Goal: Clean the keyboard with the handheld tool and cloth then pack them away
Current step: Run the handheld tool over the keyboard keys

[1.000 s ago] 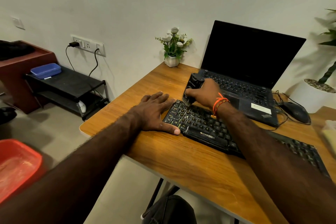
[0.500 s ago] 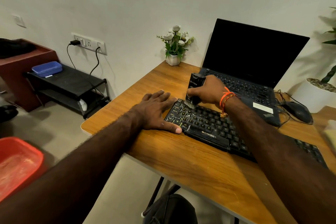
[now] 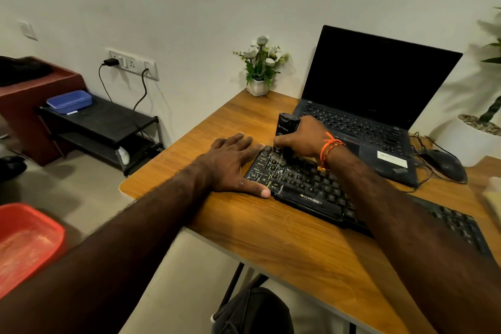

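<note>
Your two forearms reach in from the near edge over the wooden counter (image 3: 271, 225), where the black keyboard (image 3: 320, 192) lies at a slant, its left end toward the counter's middle. Your left hand (image 3: 233, 165) rests flat on the wood just beside that left end, fingers (image 3: 241, 141) straight and spread a little, the thumb stretched along the keyboard's near corner and touching it. Just past it, your right hand (image 3: 301, 139), orange thread at the wrist, grips the black handheld tool (image 3: 286, 130); its fingers are curled round the body, holding it upright with the lower end down on the top-left keys, where bristles seem to meet the caps, though that spot is blurred. Beyond your right hand the open laptop (image 3: 379, 106) sits dark-screened, a mouse (image 3: 444, 164) near its right side. At the counter's far corner stands a small white pot of flowers (image 3: 260, 68).
</note>
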